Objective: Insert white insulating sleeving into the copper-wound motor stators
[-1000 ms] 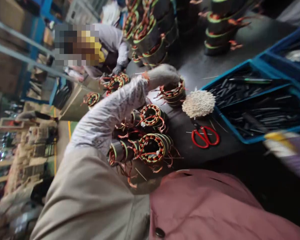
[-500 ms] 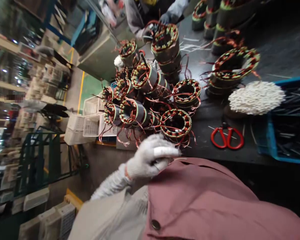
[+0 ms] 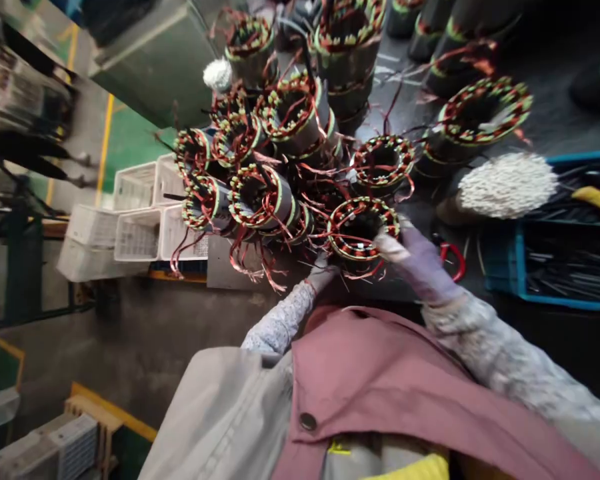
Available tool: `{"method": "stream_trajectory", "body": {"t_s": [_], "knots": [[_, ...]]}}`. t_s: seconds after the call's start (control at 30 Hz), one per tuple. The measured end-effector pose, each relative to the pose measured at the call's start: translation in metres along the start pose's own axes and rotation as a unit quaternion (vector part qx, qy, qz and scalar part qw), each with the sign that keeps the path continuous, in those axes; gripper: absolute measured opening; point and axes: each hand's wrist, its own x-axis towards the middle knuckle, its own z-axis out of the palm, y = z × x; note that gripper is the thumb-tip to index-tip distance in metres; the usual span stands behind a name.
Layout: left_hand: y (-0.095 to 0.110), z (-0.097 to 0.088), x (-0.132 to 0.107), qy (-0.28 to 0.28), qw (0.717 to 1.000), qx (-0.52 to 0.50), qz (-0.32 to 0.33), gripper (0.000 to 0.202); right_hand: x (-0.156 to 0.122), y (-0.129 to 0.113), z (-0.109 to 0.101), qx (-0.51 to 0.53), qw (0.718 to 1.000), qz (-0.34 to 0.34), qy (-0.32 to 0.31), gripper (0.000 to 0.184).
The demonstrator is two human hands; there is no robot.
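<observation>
A motor stator [image 3: 364, 251], a ring with red and green windings and loose copper leads, stands upright at the table's near edge. My gloved right hand [image 3: 414, 257] grips its right rim, thumb over the inner edge and fingers around the outside. Low on the stator's left side, my gloved left hand [image 3: 324, 272] is closed against it; its fingers are blurred and partly hidden. Another upright stator [image 3: 384, 163] is just behind. To the left, several stators [image 3: 260, 197] lie on their sides in a stack, leads hanging over the edge.
Red-handled scissors [image 3: 455, 260] lie partly behind my right hand. A bundle of white sticks or tubes [image 3: 510, 187] stands near a blue bin [image 3: 523, 260] of dark strips. Another stator [image 3: 485, 113] stands farther back. White crates [image 3: 137, 233] sit beyond the table's left end.
My right hand has come into view and taken hold of the near stator's rim. My left hand has moved forward from my apron to the stator's side. The camera view has shifted.
</observation>
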Motion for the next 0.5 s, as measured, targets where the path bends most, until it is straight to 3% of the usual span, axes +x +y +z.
{"method": "stream_trajectory", "body": {"t_s": [0.07,0.2,0.27,0.33,0.43,0.5], "knots": [[-0.006,0.008,-0.007,0.022,0.999,0.021,-0.018,0.075,0.018,-0.008,0.003,0.018,0.998,-0.002,-0.061,0.074],[-0.013,0.031,-0.026,0.026,0.998,0.042,-0.05,0.08,0.057,-0.017,-0.031,-0.004,0.979,-0.039,-0.198,0.061],[-0.012,0.043,-0.033,-0.02,0.997,0.059,-0.052,0.081,0.077,-0.023,-0.047,-0.025,0.967,-0.03,-0.251,0.054],[-0.007,0.046,-0.042,-0.101,0.99,0.089,-0.033,0.076,0.09,-0.032,-0.056,-0.062,0.957,-0.006,-0.284,0.049],[0.01,0.023,-0.073,-0.181,0.973,0.14,-0.016,0.051,0.084,-0.039,-0.065,-0.119,0.967,-0.025,-0.225,0.039],[0.032,-0.01,-0.109,-0.165,0.973,0.164,0.004,0.041,0.061,-0.027,-0.075,-0.106,0.984,-0.098,-0.103,0.03]]}}
